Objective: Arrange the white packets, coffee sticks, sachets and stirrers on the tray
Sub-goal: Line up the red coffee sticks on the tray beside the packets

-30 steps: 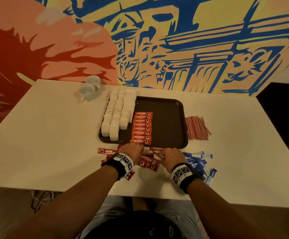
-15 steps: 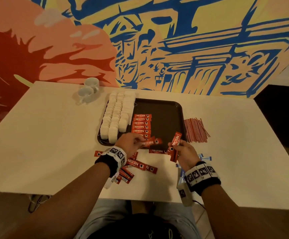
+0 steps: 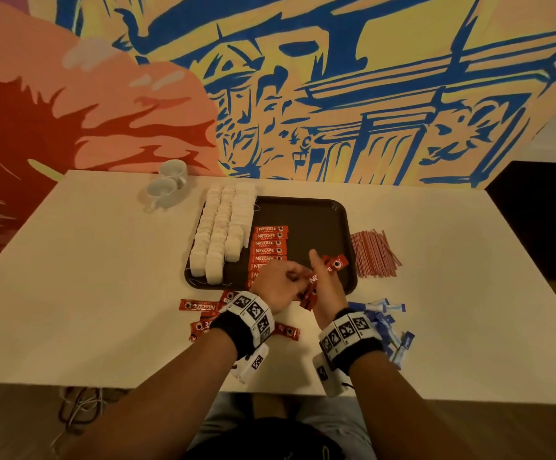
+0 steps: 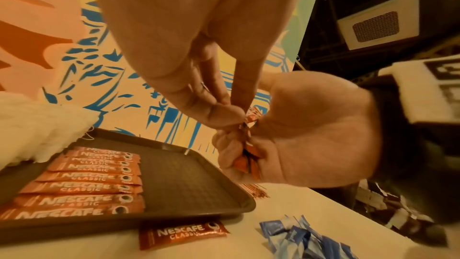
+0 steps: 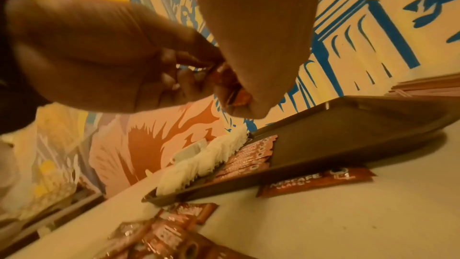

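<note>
A dark brown tray (image 3: 316, 214) holds rows of white packets (image 3: 221, 227) along its left side and a column of red coffee sticks (image 3: 269, 244) beside them. Over the tray's near edge my right hand (image 3: 324, 283) grips a small bundle of red coffee sticks (image 3: 323, 273). My left hand (image 3: 281, 282) pinches the bundle's near end (image 4: 250, 117). More red sticks (image 3: 200, 307) lie loose on the table before the tray. Blue sachets (image 3: 381, 318) are heaped at the near right. Red stirrers (image 3: 373, 254) lie right of the tray.
Two white cups (image 3: 167, 185) stand at the back left of the white table (image 3: 87, 277). A painted wall rises right behind the table. One coffee stick (image 4: 183, 233) lies just in front of the tray's near rim.
Both hands lifted from the loose sticks on the table. The right hand took up a bundle of sticks, and the left hand came across to pinch it over the tray's near edge.
</note>
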A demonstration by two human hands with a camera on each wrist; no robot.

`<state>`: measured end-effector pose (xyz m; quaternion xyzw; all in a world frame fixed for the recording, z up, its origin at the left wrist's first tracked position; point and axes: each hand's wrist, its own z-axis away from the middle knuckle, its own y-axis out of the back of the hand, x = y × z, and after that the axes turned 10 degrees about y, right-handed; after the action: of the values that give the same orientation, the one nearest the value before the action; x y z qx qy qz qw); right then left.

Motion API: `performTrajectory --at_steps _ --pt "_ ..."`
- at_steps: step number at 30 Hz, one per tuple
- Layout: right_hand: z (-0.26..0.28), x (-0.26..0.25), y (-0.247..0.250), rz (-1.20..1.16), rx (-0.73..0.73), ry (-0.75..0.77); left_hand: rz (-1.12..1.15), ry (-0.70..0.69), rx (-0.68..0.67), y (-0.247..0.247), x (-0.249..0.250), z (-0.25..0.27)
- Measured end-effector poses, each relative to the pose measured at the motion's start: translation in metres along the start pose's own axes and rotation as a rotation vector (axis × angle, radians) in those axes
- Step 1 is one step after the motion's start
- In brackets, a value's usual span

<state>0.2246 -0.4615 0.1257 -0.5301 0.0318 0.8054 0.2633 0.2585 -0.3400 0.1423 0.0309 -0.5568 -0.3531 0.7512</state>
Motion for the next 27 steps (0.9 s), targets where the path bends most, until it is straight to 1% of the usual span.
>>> performTrajectory --at_steps 1,3,5,7,8,10,12,13,17,22,25,27 --pt "-0.003 0.004 0.005 0.058 0.027 0.015 -0.033 -0.012 -0.038 -0.002 -0.001 0.001" --pt "-0.005 0.008 0.015 0.086 0.082 0.011 -0.043 -0.029 -0.089 -0.005 -0.005 0.003" --pt "-0.007 0.009 0.029 0.068 0.112 0.009 -0.091 -0.032 -0.063 -0.006 -0.010 0.002" --pt "-0.008 0.008 0.040 0.023 0.125 0.013 -0.253 -0.008 -0.010 -0.009 -0.021 -0.002" --pt "-0.007 0.008 0.046 0.036 0.127 0.024 -0.349 0.015 -0.007 -0.012 -0.027 -0.003" --pt "-0.005 0.007 0.054 0.098 0.126 0.058 -0.540 0.073 -0.055 -0.019 -0.037 -0.005" --pt "-0.003 0.009 0.061 0.160 0.121 0.084 -0.709 0.079 -0.085 -0.026 -0.044 -0.006" --pt "-0.003 0.011 0.065 0.178 0.117 0.088 -0.758 0.074 -0.074 -0.029 -0.045 -0.006" --pt "0.000 0.015 0.071 0.252 0.103 0.103 -0.830 0.084 -0.033 -0.038 -0.046 -0.014" --pt "0.000 0.023 0.073 0.485 0.033 0.165 -0.834 0.122 -0.006 -0.046 -0.048 -0.012" --pt "0.000 0.029 0.072 0.591 -0.033 0.207 -0.826 0.103 0.010 -0.047 -0.055 -0.009" --pt "0.001 0.029 0.070 0.636 -0.051 0.215 -0.833 0.081 0.022 -0.045 -0.058 -0.010"
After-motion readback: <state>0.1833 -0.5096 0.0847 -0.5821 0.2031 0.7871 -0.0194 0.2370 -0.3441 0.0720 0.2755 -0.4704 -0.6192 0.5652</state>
